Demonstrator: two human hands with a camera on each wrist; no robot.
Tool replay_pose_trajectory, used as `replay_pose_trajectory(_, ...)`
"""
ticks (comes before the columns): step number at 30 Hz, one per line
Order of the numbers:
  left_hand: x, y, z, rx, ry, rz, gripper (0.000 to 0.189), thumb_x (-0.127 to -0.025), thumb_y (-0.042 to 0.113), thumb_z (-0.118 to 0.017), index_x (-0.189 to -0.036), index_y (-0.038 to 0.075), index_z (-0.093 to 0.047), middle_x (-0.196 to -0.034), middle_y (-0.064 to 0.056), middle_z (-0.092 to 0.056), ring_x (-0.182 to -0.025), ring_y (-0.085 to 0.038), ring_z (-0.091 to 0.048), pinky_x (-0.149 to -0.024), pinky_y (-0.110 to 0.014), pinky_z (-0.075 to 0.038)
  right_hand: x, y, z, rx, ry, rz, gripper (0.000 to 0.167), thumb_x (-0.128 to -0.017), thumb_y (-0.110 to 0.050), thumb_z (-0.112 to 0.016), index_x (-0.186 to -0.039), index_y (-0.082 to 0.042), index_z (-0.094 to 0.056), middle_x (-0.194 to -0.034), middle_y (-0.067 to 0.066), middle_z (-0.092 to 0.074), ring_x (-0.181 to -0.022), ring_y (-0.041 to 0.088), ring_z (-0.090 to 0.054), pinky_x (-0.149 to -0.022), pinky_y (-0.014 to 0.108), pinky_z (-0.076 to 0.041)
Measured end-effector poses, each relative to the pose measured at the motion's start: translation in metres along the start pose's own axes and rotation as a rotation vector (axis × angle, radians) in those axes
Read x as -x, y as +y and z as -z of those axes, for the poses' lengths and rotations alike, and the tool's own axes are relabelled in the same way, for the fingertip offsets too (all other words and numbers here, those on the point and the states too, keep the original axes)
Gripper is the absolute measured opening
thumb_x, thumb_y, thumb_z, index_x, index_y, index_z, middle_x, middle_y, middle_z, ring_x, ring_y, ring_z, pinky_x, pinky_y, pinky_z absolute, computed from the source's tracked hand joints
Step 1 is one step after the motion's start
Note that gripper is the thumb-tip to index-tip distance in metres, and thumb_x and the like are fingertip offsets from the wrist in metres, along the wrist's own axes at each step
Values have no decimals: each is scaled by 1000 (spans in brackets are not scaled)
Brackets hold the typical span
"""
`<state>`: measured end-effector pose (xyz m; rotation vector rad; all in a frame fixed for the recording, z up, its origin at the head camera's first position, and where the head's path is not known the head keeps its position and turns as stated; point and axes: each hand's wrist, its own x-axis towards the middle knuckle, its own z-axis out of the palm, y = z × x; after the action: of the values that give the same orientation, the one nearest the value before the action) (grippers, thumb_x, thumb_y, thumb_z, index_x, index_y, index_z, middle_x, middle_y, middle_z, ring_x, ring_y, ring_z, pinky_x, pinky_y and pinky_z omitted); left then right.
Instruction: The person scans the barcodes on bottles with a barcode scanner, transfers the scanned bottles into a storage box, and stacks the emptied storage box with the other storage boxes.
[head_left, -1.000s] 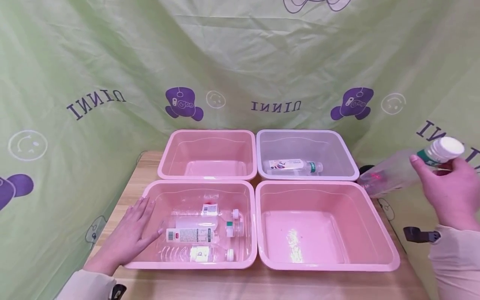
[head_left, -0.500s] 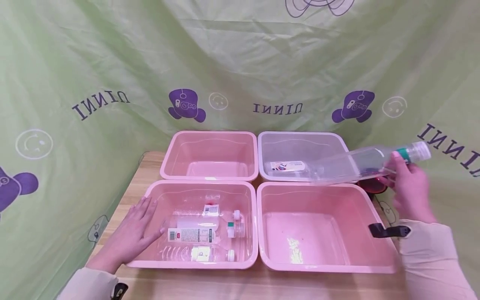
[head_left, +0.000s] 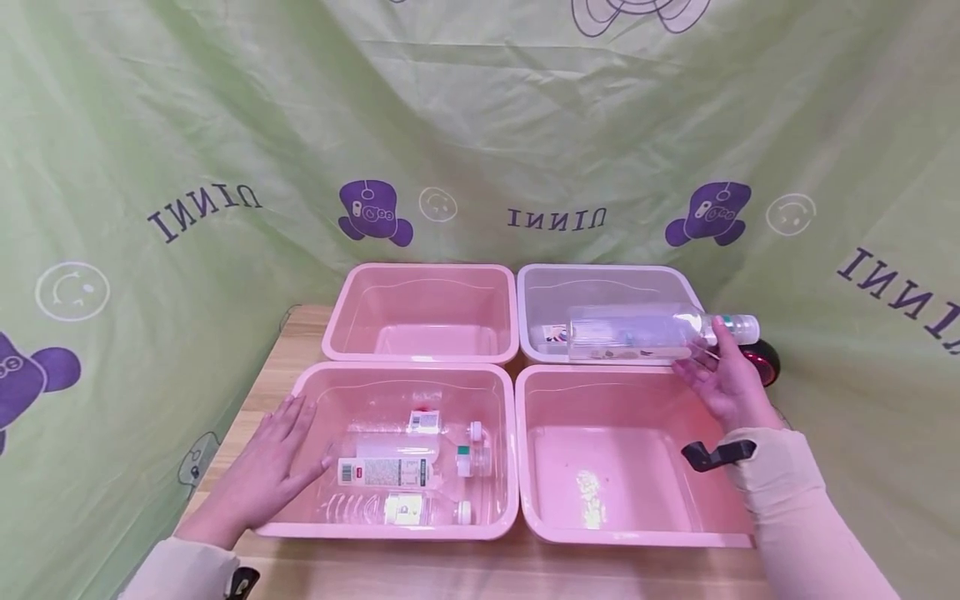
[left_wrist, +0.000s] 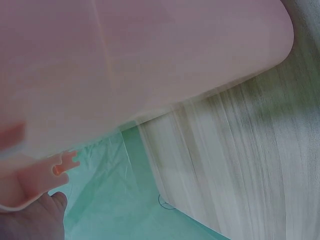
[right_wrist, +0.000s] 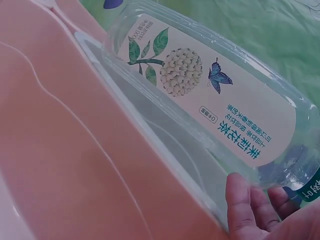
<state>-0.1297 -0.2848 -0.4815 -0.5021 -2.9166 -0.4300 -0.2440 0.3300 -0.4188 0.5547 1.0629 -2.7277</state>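
My right hand (head_left: 723, 383) grips a large clear plastic bottle (head_left: 630, 335) near its white-capped neck. It lies level over the front of the lilac basin (head_left: 607, 268) at the back right. In the right wrist view the bottle's label (right_wrist: 185, 82) carries a white flower and a blue butterfly. Beneath it, partly hidden, a smaller bottle (head_left: 553, 335) lies in that basin. My left hand (head_left: 262, 458), fingers extended, rests at the left rim of the front left pink basin (head_left: 382, 534). Several clear bottles lie inside this one, among them a labelled bottle (head_left: 386, 472).
Two more pink basins, one at the back left (head_left: 427, 268) and one at the front right (head_left: 637, 537), complete a two-by-two block on the wooden table (head_left: 281, 367). A dark red-rimmed object (head_left: 763, 362) sits beyond the lilac basin's right side. Green printed cloth (head_left: 465, 125) hangs close behind.
My right hand has carried the large bottle leftward from beyond the basins' right side to over the lilac basin, levelling it. The left hand has stayed at its rim.
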Motion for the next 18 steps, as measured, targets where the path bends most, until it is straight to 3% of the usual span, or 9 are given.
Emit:
replay_pose_trajectory(7, 1, 0, 0, 5, -3, 10, 82, -101, 41, -62, -159, -7, -29, -165, -31, -21, -156, -40, -10, -126, -39, 4, -6, 7, -4, 78, 1, -38, 31, -102, -43, -63, -115, -18, -50, -89, 6, -65, -82, 22, -68, -79, 34, -60)
replay_pose_trajectory(11, 0, 0, 0, 2, 9, 0, 81, -101, 39, -62, -158, -8, -30, -164, -32, -23, -156, -41, -11, -124, -31, 8, -7, 7, -4, 108, -40, -54, 27, -103, -42, -60, -109, -16, -54, -88, 9, -71, -81, 25, -73, -78, 35, -62)
replay_pose_trajectory(18, -1, -1, 0, 11, 25, -12, 80, -101, 38, -63, -157, -9, -32, -163, -32, -24, -156, -40, -11, -127, -39, 2, -9, 8, -1, 190, -109, -44, 28, -104, -40, -58, -102, -12, -60, -88, 12, -76, -82, 26, -76, -78, 33, -63)
